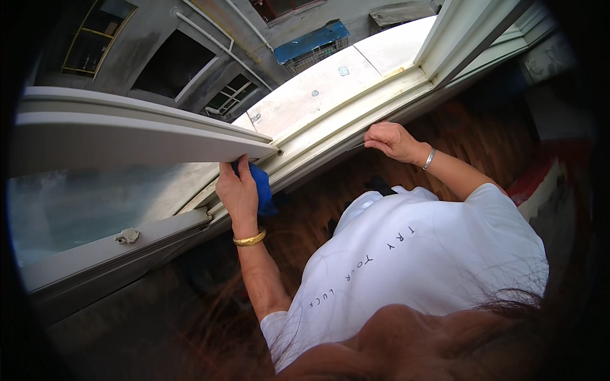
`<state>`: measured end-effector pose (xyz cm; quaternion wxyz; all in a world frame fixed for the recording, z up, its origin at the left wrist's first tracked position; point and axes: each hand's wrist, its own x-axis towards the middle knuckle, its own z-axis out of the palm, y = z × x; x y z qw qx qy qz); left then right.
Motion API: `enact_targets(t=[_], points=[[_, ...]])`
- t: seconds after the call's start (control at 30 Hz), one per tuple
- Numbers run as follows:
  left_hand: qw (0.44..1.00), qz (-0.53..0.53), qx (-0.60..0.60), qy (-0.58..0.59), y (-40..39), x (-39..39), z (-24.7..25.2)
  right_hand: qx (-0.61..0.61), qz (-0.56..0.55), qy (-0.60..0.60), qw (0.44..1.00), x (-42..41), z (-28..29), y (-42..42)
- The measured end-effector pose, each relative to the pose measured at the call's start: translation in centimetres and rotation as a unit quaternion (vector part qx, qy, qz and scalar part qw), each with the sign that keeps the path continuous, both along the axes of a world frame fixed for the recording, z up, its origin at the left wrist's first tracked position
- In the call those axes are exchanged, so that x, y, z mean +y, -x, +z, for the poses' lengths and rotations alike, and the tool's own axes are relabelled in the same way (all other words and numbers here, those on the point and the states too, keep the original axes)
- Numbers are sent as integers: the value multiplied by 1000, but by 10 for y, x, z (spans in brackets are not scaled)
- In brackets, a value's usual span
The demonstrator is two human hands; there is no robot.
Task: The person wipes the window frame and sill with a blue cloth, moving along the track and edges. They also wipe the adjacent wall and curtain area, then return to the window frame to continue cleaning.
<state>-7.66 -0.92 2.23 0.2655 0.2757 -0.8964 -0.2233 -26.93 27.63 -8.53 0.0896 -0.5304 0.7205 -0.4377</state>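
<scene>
My left hand (238, 195), with a gold bangle at its wrist, grips a blue cloth (259, 188) against the lower edge of a white sliding window sash (143, 138). The cloth hangs partly behind the fingers. To the right, my right hand (391, 142), wearing a silver bangle, has its fingers closed on a thin rod-like tool (356, 147), whose kind I cannot tell. That hand is just inside the white window track (333, 128), on the room side. A small round hole or fitting (280, 152) shows beside the sash corner.
Outside the track lies a pale stone ledge (329, 90) with a few small marks or scraps. Beyond it stands a grey building (157, 28) with windows. A window latch (127, 235) sits on the left frame. Wooden flooring (305, 238) is below, with a red item (529, 183) at right.
</scene>
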Motion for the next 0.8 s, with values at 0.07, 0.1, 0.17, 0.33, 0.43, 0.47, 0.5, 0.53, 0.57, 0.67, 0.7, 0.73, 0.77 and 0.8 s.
enact_targets(t=[0.07,0.1,0.17,0.33,0.43,0.47,0.5,0.53,0.57,0.67,0.7,0.73,0.77,0.8], points=[[999,-25,-23,32,20,14,-1,-15,6,2,1000,3,-2,1],[998,-35,-36,50,30,22,1,-23,12,4,1000,3,-2,2],[995,-71,-48,58,52,37,4,-14,22,14,1000,4,-3,4],[987,-137,-52,73,111,80,7,-2,21,26,999,16,-4,7],[983,-153,-53,82,140,106,7,4,-9,25,1000,34,1,11],[983,-156,-50,86,149,114,7,4,-20,22,1000,42,2,13],[982,-161,-46,90,157,122,6,1,-34,11,999,51,-1,14],[980,-171,-31,98,164,127,4,-2,-46,1,999,62,-4,16],[980,-173,-29,97,170,132,4,-5,-58,-10,998,71,-6,16],[980,-174,-33,96,182,144,2,-15,-90,-12,996,93,-16,15],[979,-173,-37,100,185,147,2,-17,-98,-13,995,98,-19,14],[979,-170,-41,104,186,148,2,-20,-101,-20,995,102,-21,13],[979,-173,-36,105,186,148,2,-23,-100,-19,995,102,-25,12],[979,-176,-28,105,186,148,2,-23,-100,-18,995,102,-28,13]])
